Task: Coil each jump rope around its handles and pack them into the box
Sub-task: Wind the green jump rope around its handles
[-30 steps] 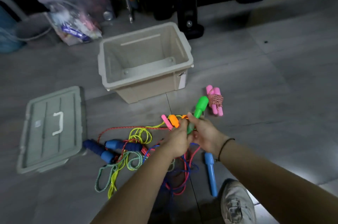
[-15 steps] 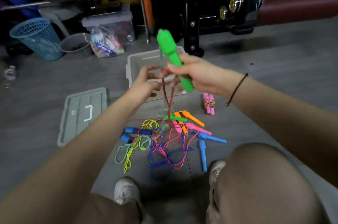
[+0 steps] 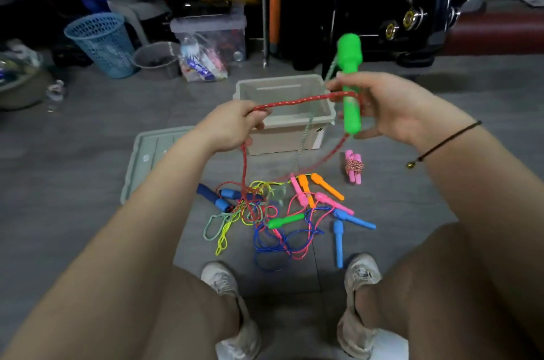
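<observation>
The left hand (image 3: 232, 127), pinching the red rope (image 3: 297, 101), has pulled away from the right hand (image 3: 391, 106), which grips the green handle (image 3: 350, 65) above the box (image 3: 288, 121); the first wrap looks begun.

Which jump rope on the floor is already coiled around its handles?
The pink-handled rope lying alone right of the box: red-and-white cord binds its two handles together. The rest sprawl loose in the tangle.

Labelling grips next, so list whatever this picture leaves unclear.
Head view:
- Box floor: near wall hides part of it.
- Lid: left forearm covers its right side.
- Far end of the red rope: lost in the floor tangle.
- Rope turns on the green handle: right hand covers them.
</observation>
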Motion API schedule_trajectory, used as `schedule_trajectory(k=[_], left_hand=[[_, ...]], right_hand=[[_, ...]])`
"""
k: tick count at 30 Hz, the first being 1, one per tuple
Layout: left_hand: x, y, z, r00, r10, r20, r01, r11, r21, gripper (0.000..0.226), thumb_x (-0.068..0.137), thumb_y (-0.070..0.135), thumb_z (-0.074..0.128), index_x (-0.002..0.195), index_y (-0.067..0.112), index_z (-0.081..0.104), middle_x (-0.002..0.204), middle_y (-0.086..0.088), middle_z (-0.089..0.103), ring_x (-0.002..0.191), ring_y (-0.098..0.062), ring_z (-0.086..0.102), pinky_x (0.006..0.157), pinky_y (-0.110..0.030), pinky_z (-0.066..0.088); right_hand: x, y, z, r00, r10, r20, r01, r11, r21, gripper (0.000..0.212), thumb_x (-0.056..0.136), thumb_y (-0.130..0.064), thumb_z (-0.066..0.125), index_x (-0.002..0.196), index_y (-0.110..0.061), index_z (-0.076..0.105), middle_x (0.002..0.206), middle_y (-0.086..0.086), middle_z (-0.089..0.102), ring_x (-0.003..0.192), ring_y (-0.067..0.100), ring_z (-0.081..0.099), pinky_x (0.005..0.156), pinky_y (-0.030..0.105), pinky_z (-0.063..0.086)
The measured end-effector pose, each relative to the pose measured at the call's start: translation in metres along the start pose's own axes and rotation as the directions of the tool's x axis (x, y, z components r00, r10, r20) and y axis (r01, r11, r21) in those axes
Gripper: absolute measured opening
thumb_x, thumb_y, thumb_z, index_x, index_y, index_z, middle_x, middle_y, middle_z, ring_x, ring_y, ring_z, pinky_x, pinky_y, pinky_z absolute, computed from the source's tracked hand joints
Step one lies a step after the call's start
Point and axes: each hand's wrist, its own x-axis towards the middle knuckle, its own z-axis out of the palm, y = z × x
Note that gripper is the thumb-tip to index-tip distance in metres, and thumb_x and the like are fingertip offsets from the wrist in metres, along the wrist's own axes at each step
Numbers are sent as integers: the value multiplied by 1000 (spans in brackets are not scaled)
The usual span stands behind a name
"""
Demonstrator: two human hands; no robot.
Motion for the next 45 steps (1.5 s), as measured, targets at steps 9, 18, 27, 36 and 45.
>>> schedule_trajectory(k=[9,18,27,36,45], left_hand=[[-18,11,-67,938,-85,-336,-60,915,-399,18,85,14,58,76,25,69,49,21,56,46,9,45,57,-21,33],[-19,-12,-86,795,-409,-448,150,848,-509,42,83,36,47,46,22,62,41,16,53,52,-5,47,52,-22,36],[10,4,-12,971,-235,38,238,965,-109,106,73,36,79,150,39,6,153,-3,29,132,-26,40,101,-44,44],[25,26,30,870,-220,442,351,905,-242,39,103,36,30,81,11,51,84,-10,59,64,-20,64,50,-28,56],[34,77,-14,933,-24,-359,-279,579,-766,40,104,31,30,71,15,46,60,-2,53,48,-13,48,45,-20,37]], right_hand=[[31,-1,-18,981,189,43,-175,764,621,19,92,-30,51,80,-17,57,63,-6,60,49,9,59,70,28,55],[32,-3,3,999,-32,18,22,919,393,14,96,-10,47,92,-17,58,72,-3,52,53,8,45,54,23,47],[1,-38,40,783,-621,-35,579,707,405,20,94,-14,49,111,-13,59,64,-3,37,46,5,32,48,23,20],[-6,-50,37,733,-679,-41,600,616,510,11,90,-17,52,98,-14,59,68,-7,48,42,6,33,44,22,21],[16,-29,37,949,-314,-42,314,949,-12,35,83,-3,59,114,-19,59,85,0,59,72,15,56,61,24,42]])
